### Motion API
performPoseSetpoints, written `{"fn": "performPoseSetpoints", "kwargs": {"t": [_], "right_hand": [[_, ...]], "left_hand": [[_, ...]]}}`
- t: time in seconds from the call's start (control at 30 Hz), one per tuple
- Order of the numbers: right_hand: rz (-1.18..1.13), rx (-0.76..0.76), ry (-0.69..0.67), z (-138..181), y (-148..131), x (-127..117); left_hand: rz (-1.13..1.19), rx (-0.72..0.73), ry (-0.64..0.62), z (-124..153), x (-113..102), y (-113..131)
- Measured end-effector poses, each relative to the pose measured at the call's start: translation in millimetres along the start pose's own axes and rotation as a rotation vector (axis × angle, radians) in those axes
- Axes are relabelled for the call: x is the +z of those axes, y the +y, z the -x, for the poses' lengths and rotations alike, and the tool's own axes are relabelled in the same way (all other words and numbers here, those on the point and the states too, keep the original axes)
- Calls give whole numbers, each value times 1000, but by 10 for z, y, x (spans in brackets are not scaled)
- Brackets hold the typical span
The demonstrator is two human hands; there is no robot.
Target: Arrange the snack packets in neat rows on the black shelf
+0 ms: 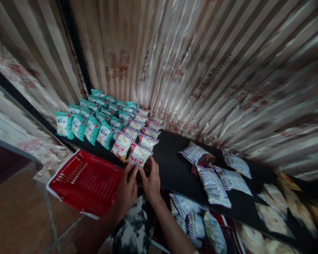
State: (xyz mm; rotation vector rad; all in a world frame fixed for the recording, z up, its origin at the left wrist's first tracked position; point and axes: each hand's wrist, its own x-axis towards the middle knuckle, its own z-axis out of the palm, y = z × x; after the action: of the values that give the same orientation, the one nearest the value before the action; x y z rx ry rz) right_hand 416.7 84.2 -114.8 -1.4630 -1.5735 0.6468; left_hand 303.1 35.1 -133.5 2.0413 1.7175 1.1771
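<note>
My left hand and my right hand meet at the lower edge of a white snack bag with red lettering and a red-and-blue striped edge. Fingers of both hands are bent against its bottom corners, gripping it from either side. This bag stands upright at the shelf's front edge. Directly left of it is a matching snack bag, and more of the same kind line up behind in two rows. Further left, several teal snack bags stand in tidy rows.
A red basket sits below the shelf at left. On the black shelf, loose striped bags lie to the right, with blurred packages beyond. More bags fill a container under the shelf edge. A striped curtain hangs behind.
</note>
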Motion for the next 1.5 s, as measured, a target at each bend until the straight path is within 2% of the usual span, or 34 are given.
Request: {"fn": "performPoseSetpoints", "kwargs": {"t": [0.17,0.37,0.67,0.8,0.97,1.07,1.17,1.3,1.4,1.5], "right_hand": [[58,-47,-56,24,90,-26],[90,-50,-70,55,96,-134],[54,13,-171,-289,55,-147],[-21,33,-69,-323,70,-160],[-119,146,51,-460,253,-131],[-197,193,14,-666,340,-73],[-265,157,-47,-849,347,-17],[-263,114,11,-912,342,12],[-207,167,51,-910,416,4],[-168,235,91,-1039,514,-8]], "left_hand": [[-15,-29,-36,-19,48,-8],[-30,-28,-15,4,74,-11],[-37,-10,25,-96,119,-15],[-49,6,60,-134,95,-4],[-58,-14,107,-145,60,9],[-61,-25,90,-182,66,6],[-72,-30,81,-232,85,-7],[-76,-33,76,-257,111,-32],[-80,-26,90,-239,127,-44],[-95,-25,107,-222,141,-49]]}}
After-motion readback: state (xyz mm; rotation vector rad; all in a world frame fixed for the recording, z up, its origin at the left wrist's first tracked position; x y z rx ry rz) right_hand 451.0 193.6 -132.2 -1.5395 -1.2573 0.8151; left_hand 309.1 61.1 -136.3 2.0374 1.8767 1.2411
